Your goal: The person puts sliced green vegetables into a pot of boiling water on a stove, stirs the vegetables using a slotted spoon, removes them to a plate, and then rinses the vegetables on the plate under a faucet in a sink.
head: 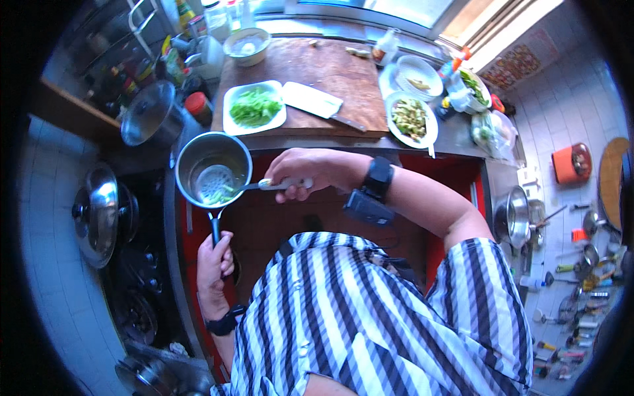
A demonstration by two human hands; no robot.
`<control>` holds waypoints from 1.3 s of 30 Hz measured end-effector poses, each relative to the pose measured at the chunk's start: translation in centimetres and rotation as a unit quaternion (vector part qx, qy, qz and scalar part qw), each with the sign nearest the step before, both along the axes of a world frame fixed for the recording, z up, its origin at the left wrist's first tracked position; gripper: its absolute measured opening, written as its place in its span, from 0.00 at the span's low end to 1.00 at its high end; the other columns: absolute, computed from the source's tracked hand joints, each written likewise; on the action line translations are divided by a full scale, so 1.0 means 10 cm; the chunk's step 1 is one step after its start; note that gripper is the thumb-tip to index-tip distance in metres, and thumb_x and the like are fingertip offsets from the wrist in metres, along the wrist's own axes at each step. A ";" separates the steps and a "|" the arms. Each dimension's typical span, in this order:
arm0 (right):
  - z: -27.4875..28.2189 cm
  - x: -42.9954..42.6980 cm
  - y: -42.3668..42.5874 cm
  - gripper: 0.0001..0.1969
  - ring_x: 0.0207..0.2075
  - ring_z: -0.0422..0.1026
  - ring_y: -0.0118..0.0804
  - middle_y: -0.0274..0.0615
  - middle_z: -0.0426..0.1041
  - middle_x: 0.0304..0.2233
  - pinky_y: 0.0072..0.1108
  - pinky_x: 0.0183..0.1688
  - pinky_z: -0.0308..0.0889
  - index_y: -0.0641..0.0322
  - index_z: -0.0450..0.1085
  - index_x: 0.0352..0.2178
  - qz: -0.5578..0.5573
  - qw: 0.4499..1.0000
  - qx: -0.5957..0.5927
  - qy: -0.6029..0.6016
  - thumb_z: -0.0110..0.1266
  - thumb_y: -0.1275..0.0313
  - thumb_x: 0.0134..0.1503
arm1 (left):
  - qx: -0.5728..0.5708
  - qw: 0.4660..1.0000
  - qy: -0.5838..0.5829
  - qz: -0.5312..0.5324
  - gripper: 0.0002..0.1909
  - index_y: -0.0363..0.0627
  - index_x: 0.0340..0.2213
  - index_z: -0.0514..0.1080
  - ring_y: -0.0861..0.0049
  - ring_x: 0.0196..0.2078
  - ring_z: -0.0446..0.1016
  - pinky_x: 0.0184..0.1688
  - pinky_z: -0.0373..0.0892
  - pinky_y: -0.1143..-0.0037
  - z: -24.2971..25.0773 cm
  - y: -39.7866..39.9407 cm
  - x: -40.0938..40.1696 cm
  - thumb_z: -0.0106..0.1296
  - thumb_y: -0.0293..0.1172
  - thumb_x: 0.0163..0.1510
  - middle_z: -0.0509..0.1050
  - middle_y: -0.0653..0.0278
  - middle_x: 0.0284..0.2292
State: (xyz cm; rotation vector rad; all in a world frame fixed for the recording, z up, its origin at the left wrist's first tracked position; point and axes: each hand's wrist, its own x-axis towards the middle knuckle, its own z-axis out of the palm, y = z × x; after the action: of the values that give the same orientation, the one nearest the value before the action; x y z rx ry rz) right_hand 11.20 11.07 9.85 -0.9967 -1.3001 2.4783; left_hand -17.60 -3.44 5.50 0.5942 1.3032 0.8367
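My left hand grips the black handle of a metal saucepan, which is held in front of the counter's left part. Inside it are some liquid with foam and a few pale green pieces. My right hand is closed around the light-coloured handle of a utensil. The utensil's far end dips into the pan, and its shape there cannot be made out. Just beyond, a white square dish of chopped greens rests at the left edge of the wooden cutting board. A cleaver lies flat beside the dish.
A bowl with white contents stands on the board's far left corner. Right of the board are a bowl of chopped food and a strainer basket. A large pot stands left. The stove carries a lidded pan.
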 end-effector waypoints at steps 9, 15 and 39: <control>0.24 0.00 -0.13 0.10 0.20 0.64 0.19 0.45 0.72 0.28 0.09 0.20 0.59 0.68 0.66 0.36 -0.067 0.991 -0.114 0.002 0.46 0.70 0.59 | 0.009 0.999 -0.039 -0.018 0.10 0.41 0.38 0.67 0.92 0.10 0.54 0.11 0.50 0.87 0.01 0.02 -0.11 0.49 0.34 0.58 0.60 0.76 0.15; 0.47 -0.04 -0.29 0.16 0.14 0.56 0.17 0.41 0.72 0.26 0.08 0.14 0.53 0.64 0.62 0.50 -0.141 0.985 -0.103 0.014 0.43 0.74 0.60 | 0.023 0.997 -0.073 -0.016 0.08 0.41 0.37 0.67 0.94 0.11 0.56 0.11 0.51 0.88 0.11 -0.08 -0.18 0.48 0.32 0.59 0.62 0.77 0.16; -0.09 -0.07 -0.44 0.22 0.34 0.74 0.53 0.58 0.72 0.32 0.33 0.38 0.68 0.56 0.62 0.51 -0.301 0.691 0.606 -0.253 0.47 0.80 0.53 | 0.062 0.997 -0.030 -0.018 0.07 0.43 0.33 0.65 0.94 0.12 0.59 0.13 0.57 0.89 0.23 -0.12 -0.27 0.50 0.32 0.58 0.65 0.74 0.17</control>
State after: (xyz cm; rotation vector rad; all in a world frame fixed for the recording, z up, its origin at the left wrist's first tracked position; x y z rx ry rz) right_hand 10.51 6.72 8.94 -1.3173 -1.8354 0.5062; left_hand -20.29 -4.69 7.79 0.6844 1.1892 0.9045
